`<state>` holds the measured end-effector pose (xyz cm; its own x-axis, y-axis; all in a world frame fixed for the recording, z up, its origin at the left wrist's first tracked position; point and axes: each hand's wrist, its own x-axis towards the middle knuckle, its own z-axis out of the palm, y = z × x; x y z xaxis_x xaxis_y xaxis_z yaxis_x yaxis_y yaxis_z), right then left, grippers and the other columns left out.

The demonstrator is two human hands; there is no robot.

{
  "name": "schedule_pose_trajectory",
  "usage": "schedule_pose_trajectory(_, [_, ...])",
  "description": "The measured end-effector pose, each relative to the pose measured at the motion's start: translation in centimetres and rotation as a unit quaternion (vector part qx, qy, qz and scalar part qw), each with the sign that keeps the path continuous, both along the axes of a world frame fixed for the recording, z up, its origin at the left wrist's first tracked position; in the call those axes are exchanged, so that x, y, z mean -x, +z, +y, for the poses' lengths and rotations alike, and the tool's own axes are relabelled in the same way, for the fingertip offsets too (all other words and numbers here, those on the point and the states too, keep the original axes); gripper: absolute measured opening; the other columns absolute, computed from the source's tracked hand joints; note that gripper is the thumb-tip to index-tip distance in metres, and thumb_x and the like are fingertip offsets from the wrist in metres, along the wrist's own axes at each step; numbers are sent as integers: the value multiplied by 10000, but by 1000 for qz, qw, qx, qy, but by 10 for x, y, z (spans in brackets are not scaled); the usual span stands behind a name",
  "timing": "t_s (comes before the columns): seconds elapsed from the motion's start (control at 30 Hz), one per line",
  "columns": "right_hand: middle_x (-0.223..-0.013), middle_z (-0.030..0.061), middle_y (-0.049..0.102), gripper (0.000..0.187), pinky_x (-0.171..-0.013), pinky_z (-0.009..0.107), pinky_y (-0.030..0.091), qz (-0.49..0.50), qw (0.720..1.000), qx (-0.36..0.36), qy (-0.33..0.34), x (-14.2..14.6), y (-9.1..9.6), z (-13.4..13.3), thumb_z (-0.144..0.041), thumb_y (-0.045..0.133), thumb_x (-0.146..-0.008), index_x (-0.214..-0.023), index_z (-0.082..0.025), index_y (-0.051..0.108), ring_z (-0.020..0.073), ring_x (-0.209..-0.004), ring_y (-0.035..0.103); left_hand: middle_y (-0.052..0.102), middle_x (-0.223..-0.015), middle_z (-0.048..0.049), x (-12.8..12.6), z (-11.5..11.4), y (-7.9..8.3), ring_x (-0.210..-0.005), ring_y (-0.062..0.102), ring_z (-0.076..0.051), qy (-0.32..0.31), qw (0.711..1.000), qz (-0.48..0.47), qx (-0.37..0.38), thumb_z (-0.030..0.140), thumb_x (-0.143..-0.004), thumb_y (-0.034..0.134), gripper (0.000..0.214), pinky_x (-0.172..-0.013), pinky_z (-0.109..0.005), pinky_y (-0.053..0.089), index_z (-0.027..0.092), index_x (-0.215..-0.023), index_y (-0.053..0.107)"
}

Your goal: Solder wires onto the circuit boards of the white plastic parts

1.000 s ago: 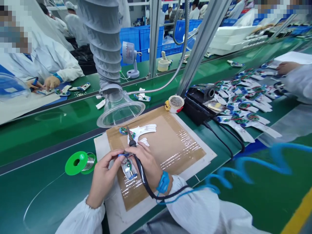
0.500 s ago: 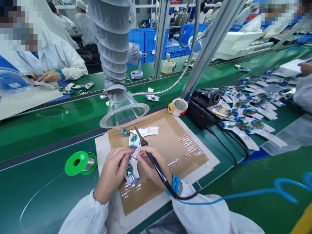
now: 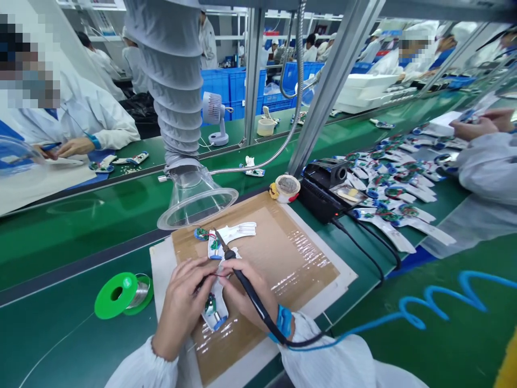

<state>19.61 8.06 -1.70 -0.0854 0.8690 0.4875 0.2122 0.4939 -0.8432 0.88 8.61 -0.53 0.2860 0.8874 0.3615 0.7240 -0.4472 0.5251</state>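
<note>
Left hand point(image 3: 183, 302) pinched a thin wire point(image 3: 217, 276), right hand point(image 3: 262, 286) gripped the soldering iron point(image 3: 254, 299) right beside that wire, nearer white housing point(image 3: 220, 303) lay between both hands on the taped cardboard point(image 3: 269, 257), green solder spool point(image 3: 117, 295) sat off left.

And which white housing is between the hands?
The white housing closest to the wearer, its blue end toward them; all others lie farther away.

My right hand point(image 3: 262, 283) holds the black soldering iron point(image 3: 251, 292), tip forward; thin wire point(image 3: 217, 275) spans to my left hand point(image 3: 182, 302); beneath lies an open white shell point(image 3: 221, 299), green board point(image 3: 210, 305) bared, blue end point(image 3: 220, 323) nearest.
</note>
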Motion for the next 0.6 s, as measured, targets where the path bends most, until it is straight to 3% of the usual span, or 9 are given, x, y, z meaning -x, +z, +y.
schedule_pose_trajectory(0.17, [-970,26,772,282,-873,287,590,47,998,40,-21,6,-4,2,-187,692,-917,-1190,-240,647,167,-894,751,791,-1011,-15,2,-1,2,-1128,695,-245,-2,999,-15,30,407,-935,632,159,-1079,-467,453,271,-900,707])
schedule_pose_trajectory(0.37, [-969,17,788,293,-898,284,590,80,996,41,-7,3,-1,4,-265,748,-892,-1173,-245,666,167,-891,764,778,-1034,-40,1,4,4,-1008,718,-222,-14,998,-55,39,417,-919,631,191,-894,-353,555,258,-852,712])
schedule_pose_trajectory(0.6, [-947,13,789,297,-882,268,596,88,994,57,-13,2,-3,5,-221,724,-886,-1174,-227,654,160,-878,767,756,-1016,-35,-4,5,-3,-977,721,-193,-11,997,-74,22,375,-916,629,155,-861,-294,547,248,-851,690])
